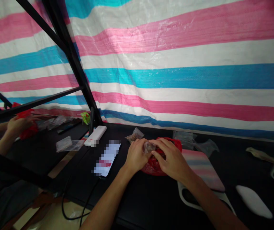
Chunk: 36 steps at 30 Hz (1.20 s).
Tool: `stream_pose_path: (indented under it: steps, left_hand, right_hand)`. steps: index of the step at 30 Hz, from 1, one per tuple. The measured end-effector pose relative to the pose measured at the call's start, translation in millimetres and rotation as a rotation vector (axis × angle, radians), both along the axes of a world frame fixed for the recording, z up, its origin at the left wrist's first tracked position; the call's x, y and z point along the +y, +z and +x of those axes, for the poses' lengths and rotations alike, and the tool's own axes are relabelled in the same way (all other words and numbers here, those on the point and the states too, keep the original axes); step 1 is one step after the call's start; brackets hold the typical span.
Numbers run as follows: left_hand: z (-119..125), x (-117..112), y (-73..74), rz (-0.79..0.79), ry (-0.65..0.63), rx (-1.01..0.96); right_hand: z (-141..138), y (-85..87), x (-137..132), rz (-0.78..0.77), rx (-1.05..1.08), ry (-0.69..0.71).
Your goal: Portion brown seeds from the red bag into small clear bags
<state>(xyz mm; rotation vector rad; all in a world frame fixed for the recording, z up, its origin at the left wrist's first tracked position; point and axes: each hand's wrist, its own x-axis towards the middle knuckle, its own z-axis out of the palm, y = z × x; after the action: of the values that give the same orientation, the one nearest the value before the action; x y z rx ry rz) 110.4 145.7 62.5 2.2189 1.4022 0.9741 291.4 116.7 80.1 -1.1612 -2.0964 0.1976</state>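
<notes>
Both hands meet over a red plastic bag (155, 167) that lies on the black table. My left hand (138, 156) grips a small clear plastic bag (149, 147) between thumb and fingers, with its mouth toward the right. My right hand (169, 156) has its thumb and fingertips at the clear bag's right side, over the red bag; whether it pinches the film or some small content is too small to tell. Brownish bits show dimly inside the red bag. Just behind my left hand sits a filled clear bag (135, 135) of brown pieces.
A lit phone (108, 159) and a white power bank (95, 135) lie left. Empty clear bags (185, 139) lie behind right. A pink striped case (204, 169) and a white mouse (254, 201) are right. Beyond the black frame (79, 70), another person's hand (19, 124) handles a red bag.
</notes>
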Motion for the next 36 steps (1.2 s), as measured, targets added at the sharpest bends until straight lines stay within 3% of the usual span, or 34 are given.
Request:
stream_pose_path:
  steps: [9,16,20,26,31,36]
  left_hand:
    - [5.0,-0.2,-4.1,-0.058,-0.061,-0.122]
    - [6.0,-3.5,-0.2,-0.014,-0.084,-0.031]
    - [4.9,-3.5,2.5,-0.006,-0.108,-0.095]
    - [5.5,-3.0,-0.2,-0.041,-0.136,-0.147]
    - [5.7,-1.5,-5.3,-0.052,-0.113,-0.248]
    - [4.2,-0.1,-5.7,-0.041,-0.106,-0.220]
  right_hand:
    - [-1.7,-4.1,-0.4,0.023,0.040,0.116]
    - [1.1,-3.8,2.5,-0.019,-0.019,0.018]
    - [2.5,-5.1,4.2,0.075,0.001,0.083]
    - [3.5,-2.8,3.7,-0.018,0.031,-0.002]
    - [3.0,-5.0,4.1,0.055,0.054,0.080]
    - [-1.2,-1.3,1.1,-0.005,0.070,0.070]
